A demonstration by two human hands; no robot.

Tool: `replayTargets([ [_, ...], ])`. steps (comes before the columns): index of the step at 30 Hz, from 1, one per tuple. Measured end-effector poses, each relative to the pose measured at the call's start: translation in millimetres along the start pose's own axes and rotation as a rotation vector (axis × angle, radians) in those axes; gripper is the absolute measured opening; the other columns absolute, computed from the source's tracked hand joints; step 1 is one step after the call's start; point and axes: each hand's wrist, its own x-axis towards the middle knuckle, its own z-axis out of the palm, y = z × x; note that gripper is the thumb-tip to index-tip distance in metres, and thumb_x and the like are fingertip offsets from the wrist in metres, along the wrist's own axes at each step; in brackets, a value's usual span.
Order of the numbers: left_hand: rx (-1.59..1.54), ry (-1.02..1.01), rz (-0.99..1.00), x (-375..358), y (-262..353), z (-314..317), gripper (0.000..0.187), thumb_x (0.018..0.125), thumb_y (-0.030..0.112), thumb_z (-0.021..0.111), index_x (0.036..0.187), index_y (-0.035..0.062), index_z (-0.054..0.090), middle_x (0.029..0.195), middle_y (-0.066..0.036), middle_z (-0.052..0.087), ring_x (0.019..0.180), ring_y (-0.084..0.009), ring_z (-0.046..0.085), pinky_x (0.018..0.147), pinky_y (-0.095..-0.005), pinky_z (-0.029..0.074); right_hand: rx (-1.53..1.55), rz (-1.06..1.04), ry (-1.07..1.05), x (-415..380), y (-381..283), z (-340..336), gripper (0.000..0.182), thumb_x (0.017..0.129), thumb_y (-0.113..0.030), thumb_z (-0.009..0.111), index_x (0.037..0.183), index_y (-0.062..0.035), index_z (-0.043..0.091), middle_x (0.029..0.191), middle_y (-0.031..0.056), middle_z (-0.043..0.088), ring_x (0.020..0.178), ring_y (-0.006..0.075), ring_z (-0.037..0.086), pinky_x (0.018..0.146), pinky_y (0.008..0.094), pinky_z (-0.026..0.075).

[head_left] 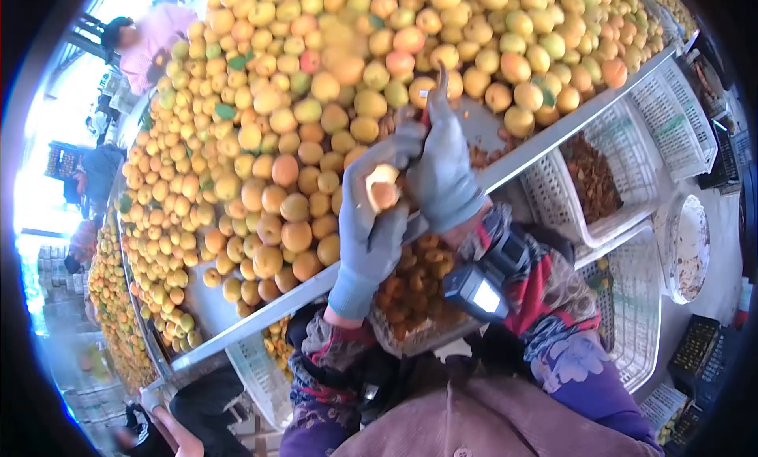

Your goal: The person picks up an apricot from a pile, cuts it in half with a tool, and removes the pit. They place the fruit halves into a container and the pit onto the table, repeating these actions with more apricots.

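My left hand (367, 228), in a grey glove, is closed around a cut apricot (383, 190) whose open face with the brown stone points up at me. Right beside it my right hand (448, 161), also gloved, has its fingers curled and its stained thumb or fingertip pointing up. A small red object (426, 116) shows between the fingers of the right hand; its kind is mostly hidden. Both hands are over the metal edge of a table heaped with whole apricots (296, 208). Below the hands, a container of opened apricots (414, 287) stands against my lap.
A metal rim (545, 121) runs along the table. To the right stand a white crate (584, 212) with brown stones or scraps, another white crate (639, 307) and a white bucket (688, 248). People (158, 42) are at the left; a co-worker's arm (170, 429) shows lower left.
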Motion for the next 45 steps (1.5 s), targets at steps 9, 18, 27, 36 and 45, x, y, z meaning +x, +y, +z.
replayTargets([
  [9,-0.041,0.175,-0.379,9.9,17.7,-10.5,0.057,0.074,-0.001,0.059,0.129,-0.0021,0.045,0.125,-0.009,0.049,0.117,-0.0171,0.046,0.102,-0.0309,0.035,-0.008,-0.144,-0.144,-9.1,-6.7,10.1,0.047,0.09,-0.058,0.048,0.081,-0.0123,0.047,0.055,-0.0066,0.022,0.045,0.008,0.022,0.044,0.0248,0.022],
  [18,-0.128,0.111,-0.384,2.4,19.5,-17.8,0.052,0.077,-0.005,0.057,0.128,-0.002,0.046,0.113,-0.006,0.054,0.101,-0.0117,0.052,0.089,-0.0255,0.043,-0.139,-0.351,-0.283,-31.9,-5.5,26.3,0.044,0.096,-0.048,0.044,0.084,-0.0062,0.05,0.051,-0.0012,0.034,0.039,0.0095,0.032,0.038,0.0261,0.029],
  [27,-0.563,0.179,-0.511,9.2,33.9,-16.0,0.058,0.077,-0.006,0.049,0.134,-0.0015,0.04,0.124,-0.007,0.047,0.106,-0.0126,0.049,0.09,-0.0238,0.042,-0.18,-0.514,-0.326,-34.5,-15.5,32.4,0.044,0.097,-0.049,0.038,0.085,-0.008,0.051,0.049,-0.0037,0.028,0.039,0.0086,0.023,0.038,0.0257,0.026],
  [36,-0.833,0.167,-0.633,4.8,47.9,-8.4,0.059,0.077,-0.005,0.047,0.135,0.0041,0.041,0.121,-0.007,0.048,0.105,-0.0106,0.048,0.091,-0.0222,0.04,-0.364,-0.628,-0.368,-37.9,-15.3,32.0,0.042,0.099,-0.043,0.037,0.088,-0.0038,0.049,0.051,-0.0015,0.033,0.04,0.0092,0.03,0.04,0.0256,0.031],
  [45,-0.03,0.146,-0.336,3.8,34.9,1.5,0.047,0.08,-0.004,0.053,0.125,0.0014,0.045,0.117,-0.008,0.052,0.109,-0.0163,0.05,0.095,-0.0292,0.039,-0.492,-0.724,-0.272,-43.7,-4.1,37.7,0.03,0.098,-0.03,0.044,0.091,-0.0013,0.052,0.065,0.002,0.047,0.044,0.0053,0.037,0.041,0.0208,0.031],
])
